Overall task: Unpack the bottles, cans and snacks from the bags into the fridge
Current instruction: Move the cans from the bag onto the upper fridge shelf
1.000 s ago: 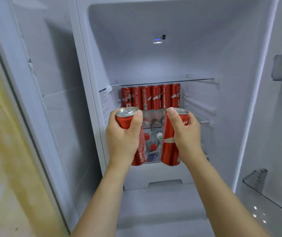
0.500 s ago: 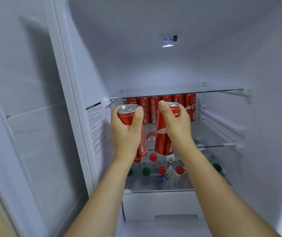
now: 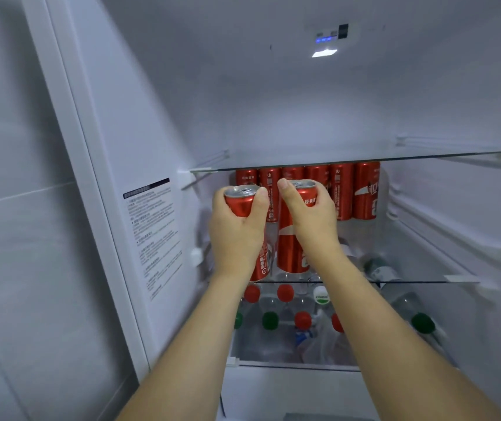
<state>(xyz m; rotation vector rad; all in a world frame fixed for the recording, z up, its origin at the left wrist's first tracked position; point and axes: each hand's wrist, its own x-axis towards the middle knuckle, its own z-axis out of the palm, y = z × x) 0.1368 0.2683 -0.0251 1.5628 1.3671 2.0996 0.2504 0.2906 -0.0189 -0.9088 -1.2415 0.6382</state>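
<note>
Reaching forward from the bottom of the view, two bare forearms side by side, each ending in a hand wrapped round a tall red can. Left hand (image 3: 237, 235) curled tight about the left can (image 3: 241, 205), thumb up by the silver rim, lower part of the can showing below the wrist. Right hand (image 3: 313, 220) clamped likewise on the right can (image 3: 291, 247), thumb pressed near the top, body upright with white lettering. Both cans held close together, nearly touching, at the front of the middle glass shelf (image 3: 431, 281) inside the fridge (image 3: 152, 117); hard to tell whether resting on the glass or just above it.

Below that shelf, clear bottles (image 3: 273, 311) lying with caps toward the front, red and green ones mixed, one white cap with green print; another bottle (image 3: 384, 271) lying on the shelf itself at the right.

Further back, standing against the rear wall under the upper glass shelf (image 3: 364, 161), a row of red cans (image 3: 343, 189) packed shoulder to shoulder.

On the left inner wall, a printed label (image 3: 152, 235). High at the back, a small control panel (image 3: 331, 38) with blue lights and a white glow
</note>
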